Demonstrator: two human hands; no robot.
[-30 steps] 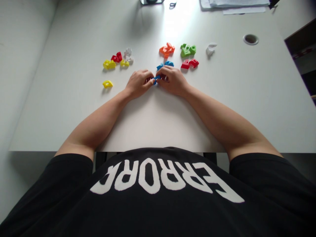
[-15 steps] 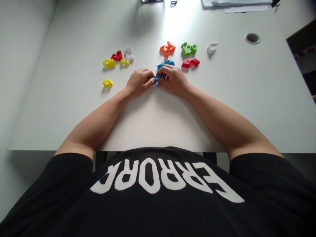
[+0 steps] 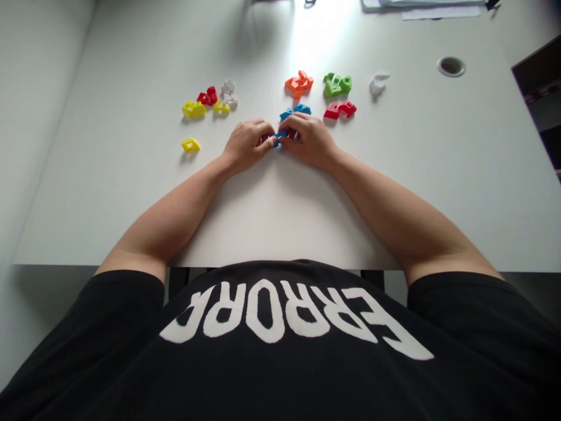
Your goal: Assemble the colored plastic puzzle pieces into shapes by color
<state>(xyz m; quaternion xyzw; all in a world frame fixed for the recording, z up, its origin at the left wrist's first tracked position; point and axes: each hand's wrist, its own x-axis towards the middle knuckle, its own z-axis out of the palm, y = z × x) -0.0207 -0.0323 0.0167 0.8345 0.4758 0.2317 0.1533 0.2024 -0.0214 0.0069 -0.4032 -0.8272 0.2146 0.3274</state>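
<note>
Between the fingertips of both hands is a small blue plastic piece [image 3: 277,138], partly hidden by the fingers. My left hand [image 3: 249,142] pinches it from the left, and my right hand [image 3: 309,139] grips it from the right. Whether it is one piece or two joined ones I cannot tell. Just beyond my right fingers lie more blue pieces [image 3: 301,109], partly covered by the hand. Red pieces [image 3: 340,110] rest to the right of that hand. A single yellow piece [image 3: 190,145] lies left of my left hand.
Orange pieces [image 3: 300,85] and green pieces [image 3: 337,86] sit farther back on the white table [image 3: 280,216]. At the left are yellow [image 3: 193,109], red [image 3: 207,96] and white pieces [image 3: 228,93]. One white piece [image 3: 379,84], a cable hole [image 3: 451,66] and papers [image 3: 432,4] are at the right.
The view has shifted slightly, so the table things appear a little displaced. Both hands keep the same pinch on the blue piece, with hardly any movement.
</note>
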